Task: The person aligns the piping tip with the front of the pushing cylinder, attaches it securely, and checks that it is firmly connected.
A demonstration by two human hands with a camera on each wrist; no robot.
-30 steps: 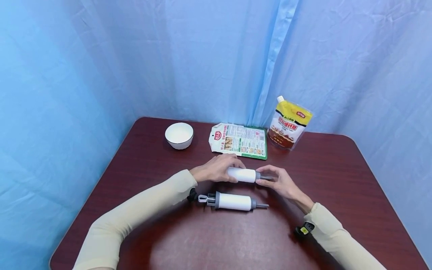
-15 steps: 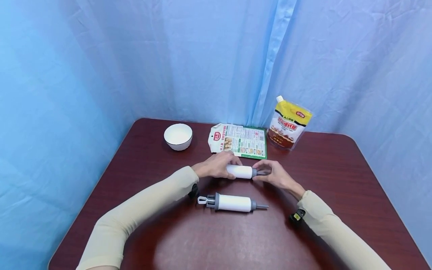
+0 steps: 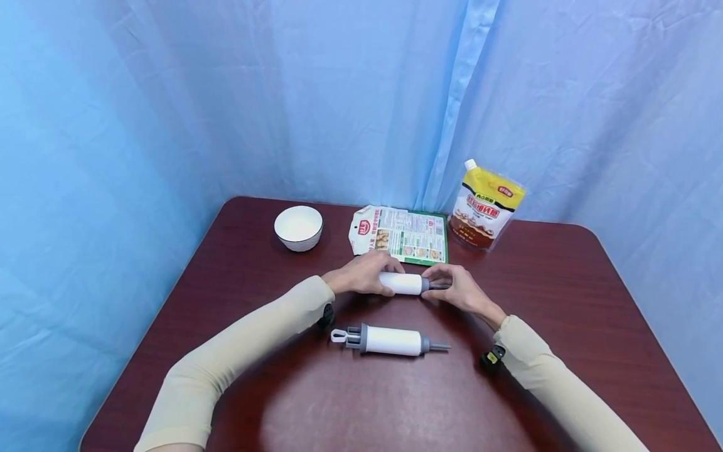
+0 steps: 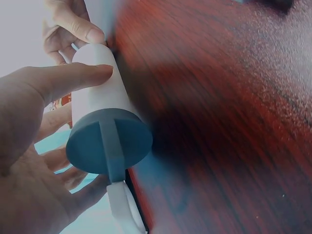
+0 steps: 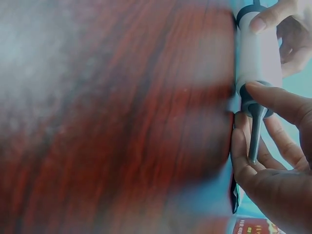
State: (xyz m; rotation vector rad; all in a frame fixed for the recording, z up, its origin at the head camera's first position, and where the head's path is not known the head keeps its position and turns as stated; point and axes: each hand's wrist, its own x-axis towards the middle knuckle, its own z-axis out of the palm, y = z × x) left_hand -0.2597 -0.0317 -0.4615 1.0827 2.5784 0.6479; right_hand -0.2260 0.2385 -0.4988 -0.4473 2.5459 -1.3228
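Note:
My left hand [image 3: 366,274] grips the barrel of a white syringe-shaped tube [image 3: 403,284], its thumb laid along the side. In the left wrist view, the tube's grey end cap [image 4: 109,139] faces the camera, with a white pull loop [image 4: 122,207] below. At the other end, my right hand [image 3: 460,289] pinches the grey collar [image 5: 248,95] between thumb and fingers. The thin grey nozzle [image 5: 257,134] points in among those fingers. A second, matching white tube [image 3: 392,341] lies on the table nearer the person, nozzle pointing right, its loop at the left.
Behind the hands lies a flat white and green printed packet [image 3: 418,235]. A white bowl [image 3: 299,227] stands to its left. At the right stands a yellow, white and brown spouted pouch [image 3: 486,204]. Blue curtains [image 3: 339,94] hang behind the dark red table [image 3: 565,301].
Both hands and the held tube have shifted slightly away from the person and a little left. The right hand has closed in on the collar. The second tube stays put.

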